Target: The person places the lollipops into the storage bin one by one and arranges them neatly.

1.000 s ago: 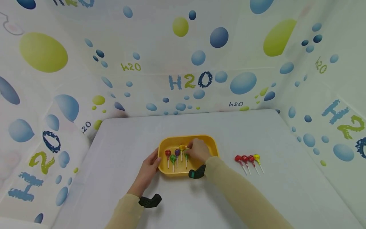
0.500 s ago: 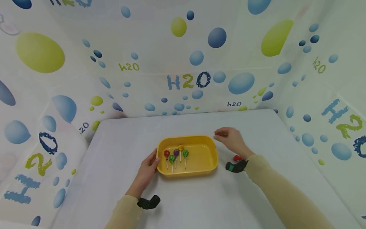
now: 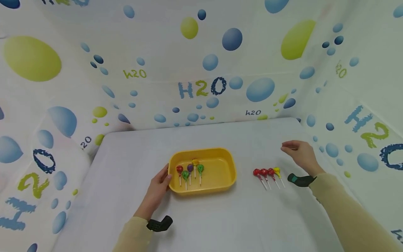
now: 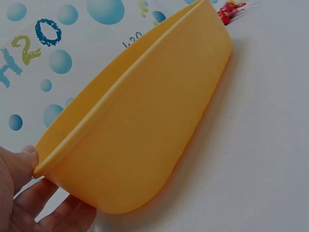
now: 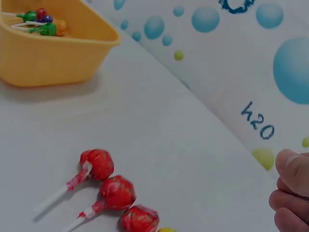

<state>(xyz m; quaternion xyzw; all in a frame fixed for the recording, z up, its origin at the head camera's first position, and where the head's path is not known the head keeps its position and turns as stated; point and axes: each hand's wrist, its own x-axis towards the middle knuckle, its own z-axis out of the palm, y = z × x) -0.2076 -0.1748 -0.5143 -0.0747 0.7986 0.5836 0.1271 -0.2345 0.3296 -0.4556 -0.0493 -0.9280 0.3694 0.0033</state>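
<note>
My left hand holds the left end of a yellow plastic tray; in the left wrist view the thumb lies on its rim and the fingers are against the outer wall. Inside the tray's left half lie several lollipops: a red lollipop, a purple lollipop, a yellow lollipop and two green ones. To the tray's right, three red lollipops and a yellow lollipop lie in a row on the table. Beyond and right of that row my right hand hovers, fingers loosely bent, holding nothing.
A white cloth covers the table. Behind it and at both sides hangs a white curtain with blue and green drops and lettering. Each wrist wears a black band.
My right hand has left the green lollipop in the tray and moved right, past the row of lollipops on the table. The left hand keeps its hold on the tray.
</note>
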